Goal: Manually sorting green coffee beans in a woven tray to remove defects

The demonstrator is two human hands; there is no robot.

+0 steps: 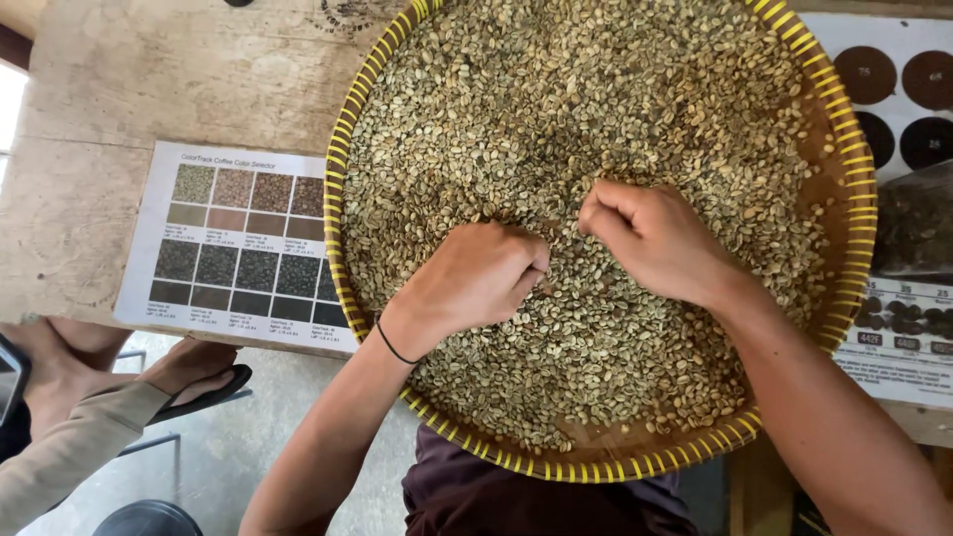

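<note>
A round woven tray [342, 179] with yellow rim is seen heaped with pale green coffee beans [596, 99]. Left hand [476, 278] and right hand [655, 238] are laid on the beans near centre, fingers curled; whether beans are pinched cannot be told. A colour chart [238, 243] lies at 9 o'clock.

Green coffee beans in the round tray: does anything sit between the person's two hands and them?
Nothing visible does. The left hand and right hand both rest curled directly on the green coffee beans in the yellow-rimmed woven tray, fingertips down among them.
</note>
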